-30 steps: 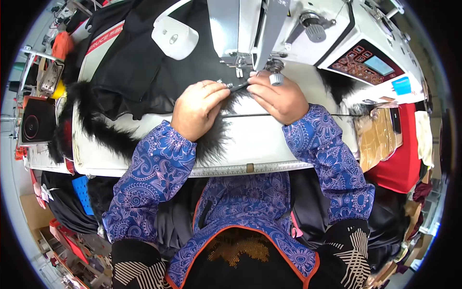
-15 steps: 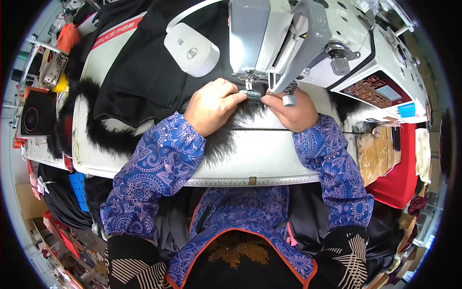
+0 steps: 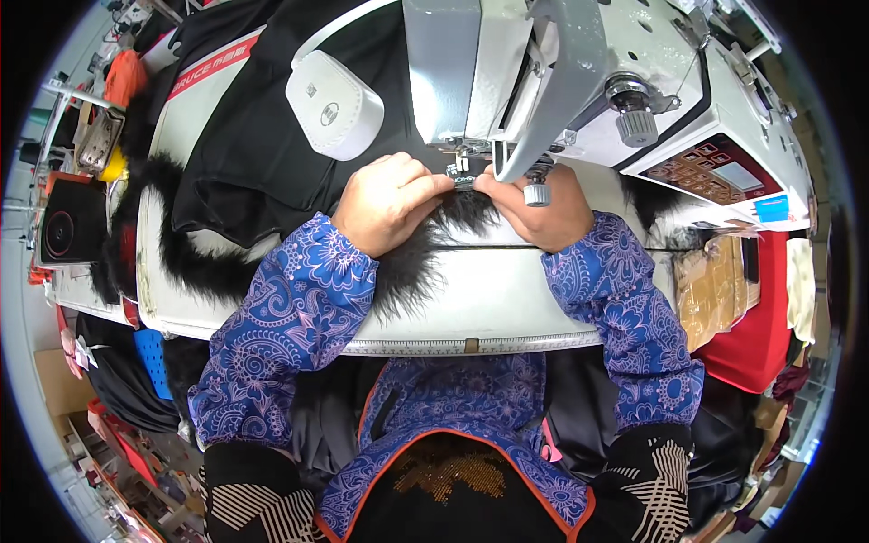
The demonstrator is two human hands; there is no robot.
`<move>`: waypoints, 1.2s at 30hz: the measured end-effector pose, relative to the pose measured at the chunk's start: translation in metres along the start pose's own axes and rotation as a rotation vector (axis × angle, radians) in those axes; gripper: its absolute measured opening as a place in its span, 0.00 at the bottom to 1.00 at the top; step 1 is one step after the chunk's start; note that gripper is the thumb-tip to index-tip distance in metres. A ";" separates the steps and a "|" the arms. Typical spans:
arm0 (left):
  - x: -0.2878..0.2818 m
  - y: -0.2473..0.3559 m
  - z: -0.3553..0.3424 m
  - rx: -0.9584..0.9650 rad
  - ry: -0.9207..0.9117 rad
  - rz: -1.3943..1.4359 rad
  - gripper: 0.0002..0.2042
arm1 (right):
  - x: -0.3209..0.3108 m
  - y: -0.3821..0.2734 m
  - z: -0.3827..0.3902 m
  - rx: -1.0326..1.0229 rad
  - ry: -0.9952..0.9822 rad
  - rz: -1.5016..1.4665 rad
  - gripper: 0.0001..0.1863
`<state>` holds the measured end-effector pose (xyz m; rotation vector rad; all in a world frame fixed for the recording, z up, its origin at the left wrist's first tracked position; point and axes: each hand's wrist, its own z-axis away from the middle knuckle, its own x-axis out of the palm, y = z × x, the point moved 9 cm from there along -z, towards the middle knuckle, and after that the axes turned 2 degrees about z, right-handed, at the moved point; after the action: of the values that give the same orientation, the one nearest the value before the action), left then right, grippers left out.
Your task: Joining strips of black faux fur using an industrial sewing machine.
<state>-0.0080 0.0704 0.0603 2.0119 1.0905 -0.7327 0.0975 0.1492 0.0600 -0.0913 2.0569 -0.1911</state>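
Black shaggy fur trim (image 3: 425,262), pinched by left hand (image 3: 387,201) and right hand (image 3: 536,210) under the sewing machine (image 3: 579,81).

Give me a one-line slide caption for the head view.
Both hands, left hand and right hand, press black fur trim under the presser foot of a white sewing machine.

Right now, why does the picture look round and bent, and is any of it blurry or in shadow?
Head view: a fisheye lens leaves black corners and bows the ruler edge of the table. Light is bright and even, with sheen on the sewing machine. The left hand and right hand are sharp; the rim clutter is softer.
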 end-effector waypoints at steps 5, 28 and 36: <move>-0.005 0.006 -0.001 0.030 0.007 0.005 0.12 | 0.007 0.014 0.000 0.159 -0.112 -0.250 0.11; 0.002 0.022 0.003 0.181 -0.068 -0.145 0.12 | 0.019 0.013 0.011 0.131 -0.221 0.067 0.14; 0.012 0.007 0.003 0.017 -0.092 0.003 0.13 | 0.009 0.008 0.006 0.144 -0.143 -0.017 0.12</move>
<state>0.0031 0.0714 0.0520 1.9733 1.0303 -0.8270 0.0990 0.1550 0.0482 -0.0323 1.8948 -0.3335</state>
